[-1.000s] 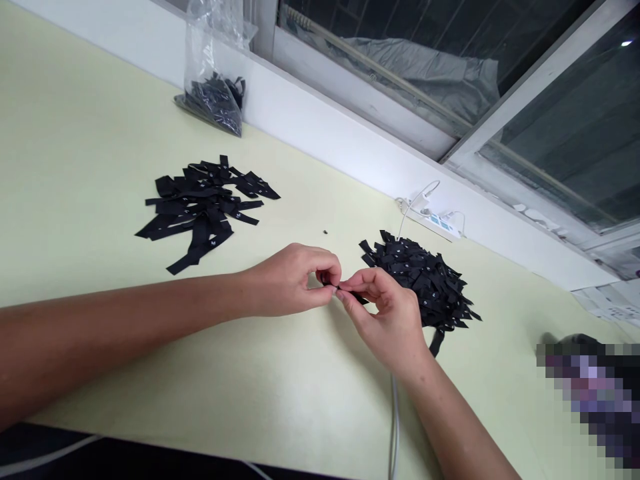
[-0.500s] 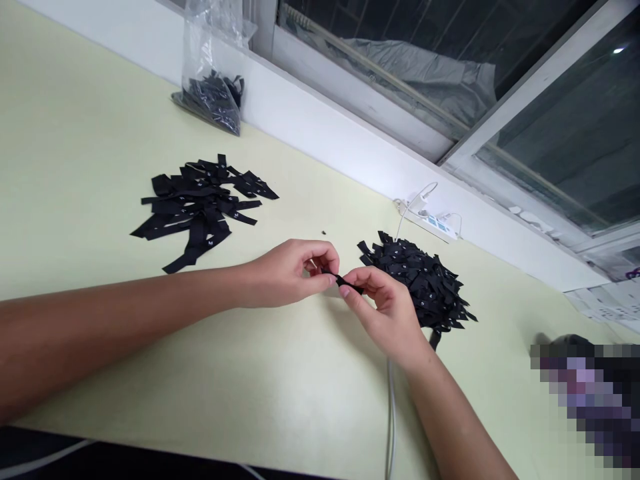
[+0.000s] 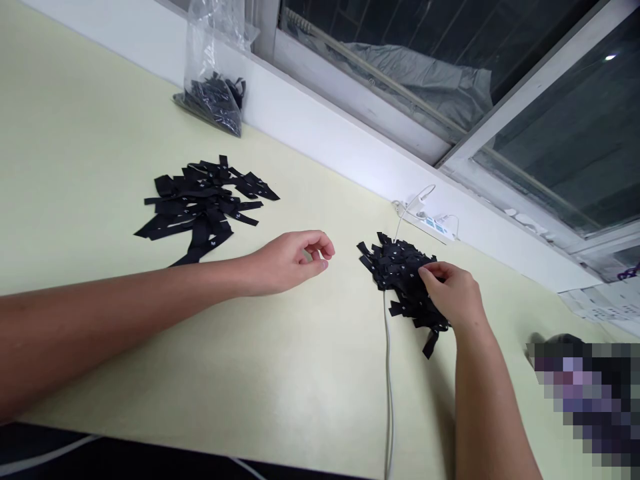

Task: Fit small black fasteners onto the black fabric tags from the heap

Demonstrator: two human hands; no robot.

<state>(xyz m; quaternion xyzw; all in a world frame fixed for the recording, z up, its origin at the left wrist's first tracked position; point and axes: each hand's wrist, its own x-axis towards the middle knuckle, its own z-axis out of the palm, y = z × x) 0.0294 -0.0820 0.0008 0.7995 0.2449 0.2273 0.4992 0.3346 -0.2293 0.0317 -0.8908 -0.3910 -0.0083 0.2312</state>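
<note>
My left hand (image 3: 295,262) hovers over the middle of the table, its curled fingers apart from the thumb and nothing between them. My right hand (image 3: 453,290) is over the right pile of black fabric strips (image 3: 400,267), thumb and forefinger pinched at its surface; whatever is between the fingertips is too small to make out. A second, looser pile of black strips (image 3: 200,193) lies beyond my left forearm. Small white marks show on many strips.
A clear plastic bag (image 3: 215,93) with black strips stands by the wall. A power strip (image 3: 430,223) sits behind the right pile, and a pale cable (image 3: 389,387) runs towards the front edge. A blurred dark object lies at far right.
My hands have parted. The black strip held between them is out of sight. My right hand has moved right onto the pile, and my left hand's fingers have opened.
</note>
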